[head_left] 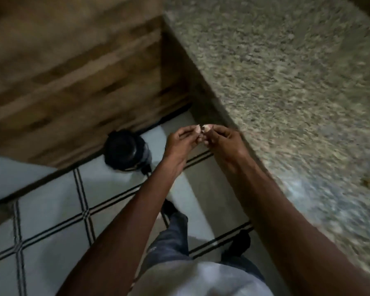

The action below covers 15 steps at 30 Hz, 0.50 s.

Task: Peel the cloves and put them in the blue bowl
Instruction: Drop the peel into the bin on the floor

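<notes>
Pale and papery, the clove [203, 128] sits pinched between the fingertips of the left hand [183, 141] and right hand [223, 139], held over the floor just off the granite counter's [286, 82] left edge, with no blue bowl in view.

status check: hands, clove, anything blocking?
Left hand and right hand both pinching one clove, off the counter edge. Blue bowl not in view. Nothing blocking.
</notes>
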Each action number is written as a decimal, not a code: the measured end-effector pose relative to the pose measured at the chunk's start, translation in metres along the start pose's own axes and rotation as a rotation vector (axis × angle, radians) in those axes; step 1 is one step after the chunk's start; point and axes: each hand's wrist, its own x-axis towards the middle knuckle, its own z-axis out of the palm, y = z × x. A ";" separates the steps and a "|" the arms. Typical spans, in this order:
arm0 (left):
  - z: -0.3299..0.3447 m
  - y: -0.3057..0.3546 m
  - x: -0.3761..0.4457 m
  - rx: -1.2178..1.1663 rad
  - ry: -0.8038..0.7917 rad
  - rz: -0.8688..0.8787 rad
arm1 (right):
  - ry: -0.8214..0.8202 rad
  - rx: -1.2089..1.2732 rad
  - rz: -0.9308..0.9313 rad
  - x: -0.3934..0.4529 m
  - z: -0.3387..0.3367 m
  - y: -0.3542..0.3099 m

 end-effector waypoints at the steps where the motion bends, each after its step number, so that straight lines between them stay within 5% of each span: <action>1: -0.029 0.009 0.006 -0.027 0.033 -0.001 | -0.044 -0.032 0.009 0.011 0.027 0.006; 8: -0.212 0.053 0.049 -0.070 0.251 -0.007 | -0.201 -0.209 0.117 0.066 0.206 0.050; 15: -0.320 0.058 0.072 -0.086 0.432 -0.004 | -0.273 -0.393 0.193 0.111 0.308 0.098</action>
